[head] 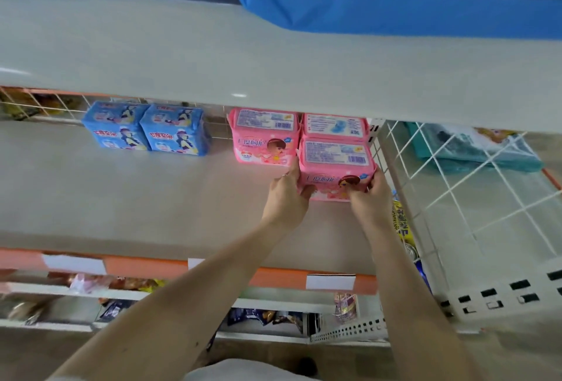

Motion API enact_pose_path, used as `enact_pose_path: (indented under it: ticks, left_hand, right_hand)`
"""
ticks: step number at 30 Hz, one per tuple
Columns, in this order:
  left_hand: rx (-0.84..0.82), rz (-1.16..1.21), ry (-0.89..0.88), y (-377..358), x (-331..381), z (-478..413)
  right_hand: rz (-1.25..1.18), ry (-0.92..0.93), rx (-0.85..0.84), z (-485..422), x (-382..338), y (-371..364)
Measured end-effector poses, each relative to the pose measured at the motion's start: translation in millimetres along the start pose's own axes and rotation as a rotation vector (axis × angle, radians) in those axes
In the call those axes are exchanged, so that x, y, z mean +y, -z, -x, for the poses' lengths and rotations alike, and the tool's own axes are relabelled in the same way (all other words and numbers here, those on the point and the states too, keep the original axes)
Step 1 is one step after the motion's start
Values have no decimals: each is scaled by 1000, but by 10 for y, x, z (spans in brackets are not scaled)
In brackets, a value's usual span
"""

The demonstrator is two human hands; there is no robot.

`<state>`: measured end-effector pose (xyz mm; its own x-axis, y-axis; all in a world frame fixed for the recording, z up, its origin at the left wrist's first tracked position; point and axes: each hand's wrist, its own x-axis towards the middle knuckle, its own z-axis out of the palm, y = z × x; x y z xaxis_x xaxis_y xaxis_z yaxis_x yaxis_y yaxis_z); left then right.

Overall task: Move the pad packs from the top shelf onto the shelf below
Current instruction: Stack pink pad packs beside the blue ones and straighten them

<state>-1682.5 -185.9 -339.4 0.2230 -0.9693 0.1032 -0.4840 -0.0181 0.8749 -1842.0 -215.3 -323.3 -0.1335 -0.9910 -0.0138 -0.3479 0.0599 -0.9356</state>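
Left hand [286,198] and right hand [371,195] both grip a pink pad pack [334,164] on the lower shelf [137,198]. Placement in hand, I judge; next: release, reach up.

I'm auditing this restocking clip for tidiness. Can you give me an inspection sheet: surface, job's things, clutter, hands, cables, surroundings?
Surface: pale middle shelf, orange front strip with white labels.
Job's things: front pink pack held at right; two pink packs behind it; two blue packs side by side, back left.
Clutter: yellow packet beyond the shelf's right edge.
Hands: left hand and right hand grip the front pink pack's sides.
Cables: nothing seen.
Surroundings: large blue bags on top shelf; wire divider right; snack packets below.
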Motion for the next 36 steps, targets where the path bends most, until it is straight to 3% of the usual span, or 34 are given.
enact_pose_path:
  ticks: [8, 23, 29, 31, 33, 36]
  left_hand:
    - [63, -13, -42, -68, -14, -86]
    - [-38, -93, -50, 167, 2, -53]
    - [277, -396, -59, 707, -297, 3]
    - [219, -480, -20, 842, -375, -83]
    - [51, -524, 42, 916, -417, -193]
    - [-122, -562, 72, 966, -423, -289]
  right_hand:
    - [73, -15, 49, -81, 19, -53]
    - [147, 97, 28, 20, -37, -30]
    - [565, 380, 93, 242, -143, -68]
    - [705, 490, 79, 322, -195, -203]
    - [821, 549, 17, 358, -208, -329]
    - [941, 498, -107, 350, -154, -417]
